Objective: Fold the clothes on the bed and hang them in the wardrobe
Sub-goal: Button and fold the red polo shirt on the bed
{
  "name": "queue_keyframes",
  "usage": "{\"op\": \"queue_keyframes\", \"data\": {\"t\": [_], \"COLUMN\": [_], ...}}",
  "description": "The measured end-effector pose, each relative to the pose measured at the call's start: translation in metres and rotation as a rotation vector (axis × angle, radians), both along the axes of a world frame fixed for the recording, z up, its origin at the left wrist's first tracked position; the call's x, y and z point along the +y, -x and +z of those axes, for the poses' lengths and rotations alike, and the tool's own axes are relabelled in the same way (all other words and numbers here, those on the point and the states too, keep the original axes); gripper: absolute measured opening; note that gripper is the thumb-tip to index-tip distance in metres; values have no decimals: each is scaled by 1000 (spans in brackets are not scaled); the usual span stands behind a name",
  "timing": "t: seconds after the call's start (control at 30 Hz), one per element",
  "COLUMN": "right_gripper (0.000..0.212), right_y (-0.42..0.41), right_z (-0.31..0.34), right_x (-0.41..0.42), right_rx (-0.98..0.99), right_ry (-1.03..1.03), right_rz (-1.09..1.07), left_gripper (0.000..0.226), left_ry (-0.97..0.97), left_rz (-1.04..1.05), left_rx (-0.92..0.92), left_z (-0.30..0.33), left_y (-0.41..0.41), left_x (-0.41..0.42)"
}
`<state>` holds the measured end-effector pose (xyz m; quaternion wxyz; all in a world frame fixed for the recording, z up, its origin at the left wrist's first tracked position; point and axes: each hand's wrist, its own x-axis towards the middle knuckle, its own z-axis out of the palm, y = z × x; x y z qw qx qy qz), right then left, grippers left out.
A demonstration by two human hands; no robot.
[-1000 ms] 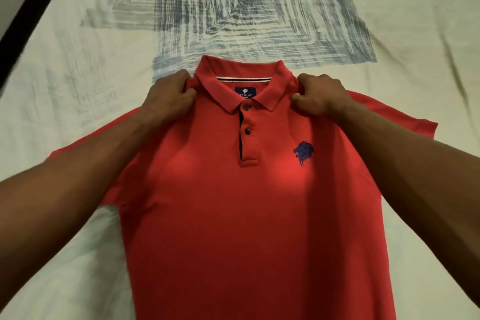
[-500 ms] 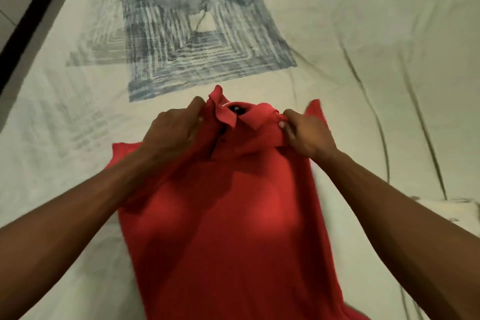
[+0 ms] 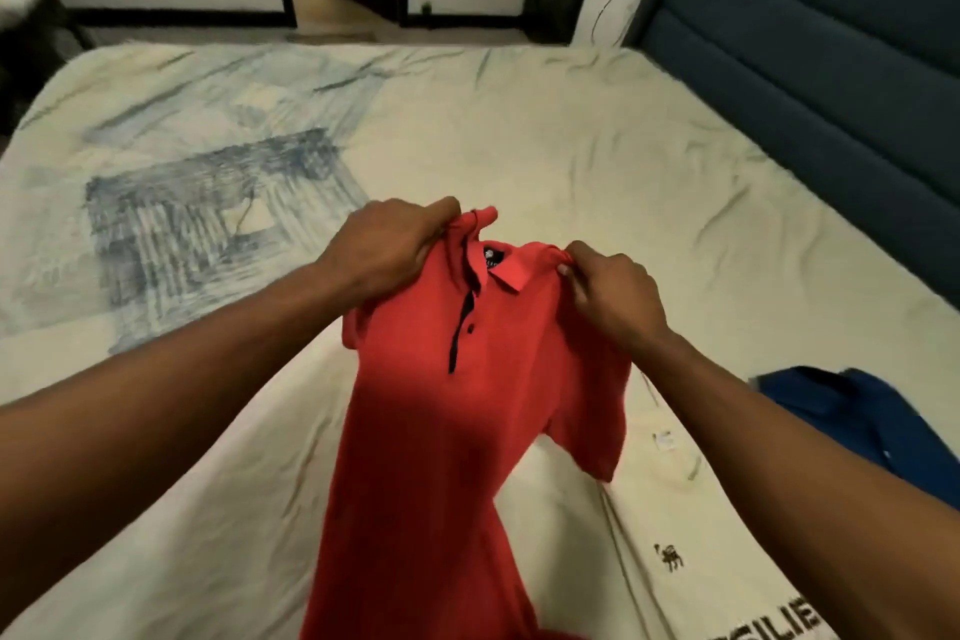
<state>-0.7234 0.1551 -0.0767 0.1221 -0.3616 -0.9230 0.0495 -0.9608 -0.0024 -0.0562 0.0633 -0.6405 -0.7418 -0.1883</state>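
Your left hand (image 3: 387, 244) is gripping the left shoulder of the red polo shirt (image 3: 447, 431), holding it up over the bed (image 3: 545, 135), while your right hand (image 3: 613, 294) is pinching its right shoulder; a blue garment (image 3: 852, 411) is lying far right.

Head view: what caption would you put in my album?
Two hands lift a red polo by its shoulders above the bed.

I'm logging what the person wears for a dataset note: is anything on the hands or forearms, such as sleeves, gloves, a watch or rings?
Nothing shows. The left hand and right hand are bare: no gloves, no visible rings. Both forearms are uncovered to the frame's edge, with no sleeves, watch or bands in view.
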Motion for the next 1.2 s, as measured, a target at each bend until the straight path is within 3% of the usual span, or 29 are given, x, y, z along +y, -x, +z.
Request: {"op": "queue_keyframes", "data": {"t": [0.1, 0.3, 0.4, 0.5, 0.6, 0.67, 0.8, 0.9, 1.0, 1.1, 1.2], "right_gripper": [24, 32, 35, 37, 38, 45, 43, 26, 28, 32, 34], "right_y": [2, 2, -4, -19, -46, -69, -110, -132, -155, -177, -192], "right_z": [65, 231, 272, 259, 198, 140, 20, -72, -146, -196, -211], "right_x": [47, 118, 119, 96, 59, 26, -40, -97, -147, -182, -199], "right_rx": [160, 561, 694, 761, 629, 412, -190, -446, -584, -611, -582], "right_ry": [-54, -279, -369, -403, -335, -261, -112, 84, 196, 107, 1], "right_rz": [-166, -399, -373, -279, -251, -231, -92, 65, 123, 201, 225], "left_gripper": [20, 25, 28, 26, 23, 24, 29, 15, 20, 31, 32], "left_ry": [-93, -518, -687, -765, -647, -465, -111, 131, 241, 273, 324], "left_rz": [92, 379, 260, 77, -95, -201, -331, -405, -456, -434, -380], "left_rx": [62, -54, -137, -240, -335, -361, -264, -88, -60, 60, 139], "left_z": [62, 222, 269, 264, 207, 146, -2, -122, -211, -264, -278], "left_y": [10, 41, 40, 27, 13, 7, -2, -17, -42, -57, -64], "left_x": [66, 145, 151, 128, 84, 42, -47, -109, -165, -203, -219]}}
